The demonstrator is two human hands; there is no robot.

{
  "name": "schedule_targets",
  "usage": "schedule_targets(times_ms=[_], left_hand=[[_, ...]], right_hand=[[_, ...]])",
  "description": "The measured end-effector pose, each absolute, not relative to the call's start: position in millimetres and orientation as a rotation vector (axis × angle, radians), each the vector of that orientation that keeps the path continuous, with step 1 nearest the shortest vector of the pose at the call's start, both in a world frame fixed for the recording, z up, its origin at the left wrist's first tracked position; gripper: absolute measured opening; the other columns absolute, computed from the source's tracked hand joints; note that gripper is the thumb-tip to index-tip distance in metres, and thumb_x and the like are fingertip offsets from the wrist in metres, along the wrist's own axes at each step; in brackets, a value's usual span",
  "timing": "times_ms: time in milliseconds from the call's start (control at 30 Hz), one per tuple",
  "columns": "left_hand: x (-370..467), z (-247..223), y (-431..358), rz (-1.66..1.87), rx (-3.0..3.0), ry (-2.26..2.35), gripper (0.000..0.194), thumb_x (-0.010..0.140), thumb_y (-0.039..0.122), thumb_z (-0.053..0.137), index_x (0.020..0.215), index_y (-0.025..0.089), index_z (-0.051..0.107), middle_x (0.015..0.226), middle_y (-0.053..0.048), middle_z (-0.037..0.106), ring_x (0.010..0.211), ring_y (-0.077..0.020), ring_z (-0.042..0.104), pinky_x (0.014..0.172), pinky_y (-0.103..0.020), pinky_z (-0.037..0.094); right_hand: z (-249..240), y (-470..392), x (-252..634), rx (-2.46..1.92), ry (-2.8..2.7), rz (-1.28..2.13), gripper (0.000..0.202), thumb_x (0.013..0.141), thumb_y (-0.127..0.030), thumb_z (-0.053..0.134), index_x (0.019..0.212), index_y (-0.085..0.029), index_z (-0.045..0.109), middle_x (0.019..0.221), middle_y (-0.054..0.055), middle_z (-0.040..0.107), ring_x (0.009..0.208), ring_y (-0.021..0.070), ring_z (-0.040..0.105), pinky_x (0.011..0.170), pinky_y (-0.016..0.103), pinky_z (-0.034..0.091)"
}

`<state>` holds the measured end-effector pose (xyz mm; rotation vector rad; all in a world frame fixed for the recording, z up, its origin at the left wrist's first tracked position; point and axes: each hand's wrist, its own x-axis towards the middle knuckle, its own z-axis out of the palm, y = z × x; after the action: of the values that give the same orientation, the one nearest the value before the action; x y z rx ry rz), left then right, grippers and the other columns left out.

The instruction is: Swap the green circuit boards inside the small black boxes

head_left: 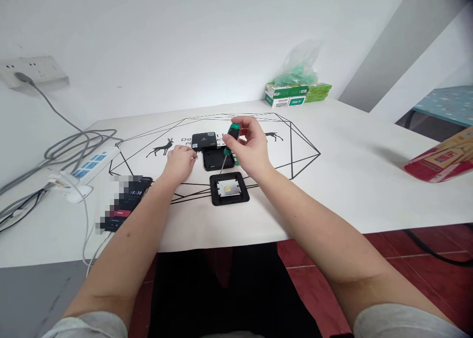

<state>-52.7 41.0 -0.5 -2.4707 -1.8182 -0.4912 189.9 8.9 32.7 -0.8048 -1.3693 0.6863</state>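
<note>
At mid-frame the right hand (254,145) pinches a screwdriver (232,132) by its handle, likely for control; the left hand (179,163), grip unclear, rests beside the black casing (214,159)

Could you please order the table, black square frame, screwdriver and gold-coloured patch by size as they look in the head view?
1. Table
2. Black square frame
3. Screwdriver, partly hidden by the right hand
4. Gold-coloured patch on the silver plate

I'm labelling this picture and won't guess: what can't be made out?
All in the head view:
What the left hand holds, if anything: hidden by its fingers.
Table lettering: partly covered by right hand.
Phone, left side: pixelated.
Red package: cut off by right edge.
</note>
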Motion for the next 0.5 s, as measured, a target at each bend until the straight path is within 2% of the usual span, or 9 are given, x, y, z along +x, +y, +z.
schedule_targets(times_ms=[167, 367, 500], left_hand=[[-59, -13, 50, -0.406, -2.407, -1.89, 0.025, 0.099, 0.023, 0.058, 0.105, 0.024, 0.082, 0.133, -0.016, 0.076, 0.138, -0.0442, 0.054, 0.113, -0.066, 0.044], [-62, -15, 52, -0.579, -2.445, -1.88, 0.044, 0.098, 0.024, 0.056, 0.138, 0.027, 0.074, 0.148, -0.014, 0.071, 0.151, -0.043, 0.048, 0.122, -0.067, 0.039], [-49, -4, 33, -0.726, -2.735, -1.643, 0.037, 0.103, 0.04, 0.055, 0.128, 0.023, 0.076, 0.15, -0.013, 0.069, 0.156, -0.0375, 0.046, 0.132, -0.061, 0.035]], right_hand=[[33, 6, 188, -0.818, -1.43, 0.638, 0.034, 0.085, -0.031, 0.076, 0.117, -0.03, 0.064, 0.114, 0.004, 0.062, 0.097, 0.0207, 0.058, 0.071, 0.035, 0.053], [38, 7, 191, -0.815, -1.436, 0.613, 0.032, 0.082, -0.03, 0.074, 0.113, -0.028, 0.064, 0.113, 0.005, 0.063, 0.094, 0.0204, 0.056, 0.069, 0.035, 0.051], [45, 7, 200, -0.803, -1.536, 0.561, 0.03, 0.078, -0.025, 0.07, 0.107, -0.027, 0.062, 0.106, 0.004, 0.064, 0.093, 0.0207, 0.057, 0.076, 0.038, 0.052]])
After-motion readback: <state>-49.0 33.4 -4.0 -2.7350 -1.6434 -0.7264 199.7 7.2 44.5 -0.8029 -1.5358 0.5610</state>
